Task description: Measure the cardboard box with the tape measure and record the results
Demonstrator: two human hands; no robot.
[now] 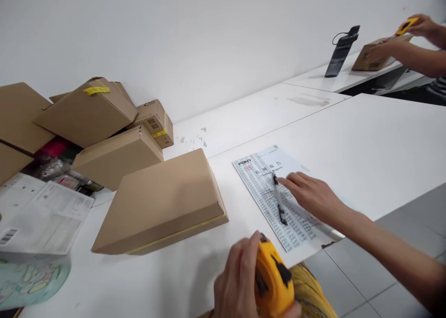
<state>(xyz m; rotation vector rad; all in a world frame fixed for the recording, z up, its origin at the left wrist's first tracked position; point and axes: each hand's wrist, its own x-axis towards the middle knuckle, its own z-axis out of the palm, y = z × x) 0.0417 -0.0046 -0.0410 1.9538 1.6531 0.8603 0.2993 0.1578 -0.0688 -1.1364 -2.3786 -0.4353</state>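
Our left hand (237, 278) grips the yellow tape measure (277, 278) near the edge of the worktop (383, 136). Rightward, our right hand (311, 195) stretches palm-down above the printed report (256, 183), fingertips at the upper end of the pen (279, 202); whether they pinch it, we cannot tell.

Plain white wall (216, 43), kinda bare. White tabletop (369, 146) has scuffed patches (308, 100). Floor's pale grey tile (407, 248), pretty basic.
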